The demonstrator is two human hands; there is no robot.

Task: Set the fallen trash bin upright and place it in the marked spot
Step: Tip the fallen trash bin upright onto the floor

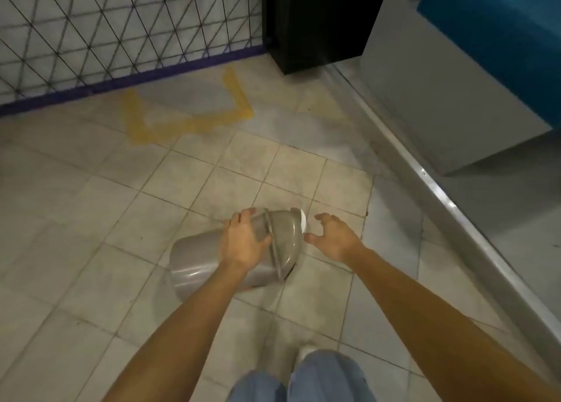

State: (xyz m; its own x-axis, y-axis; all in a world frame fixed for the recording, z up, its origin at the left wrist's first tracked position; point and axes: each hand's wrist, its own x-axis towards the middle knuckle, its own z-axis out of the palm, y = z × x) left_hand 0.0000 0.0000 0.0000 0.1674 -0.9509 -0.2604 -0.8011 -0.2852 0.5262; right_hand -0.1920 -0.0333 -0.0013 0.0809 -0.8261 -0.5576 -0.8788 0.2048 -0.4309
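Observation:
A grey plastic trash bin (197,260) lies on its side on the tiled floor, its domed lid with a white flap pointing right. My left hand (243,243) grips the bin's body just behind the lid rim. My right hand (332,237) hovers beside the lid end with fingers spread, not touching it. The marked spot (185,128) is an outline of yellow tape on the floor, farther ahead and slightly left, against the fence.
A wire mesh fence with a purple base (127,79) runs along the far left. A black cabinet (318,22) stands ahead. A metal door track (425,173) and a grey-blue wall (455,82) border the right. My legs (303,377) are at the bottom.

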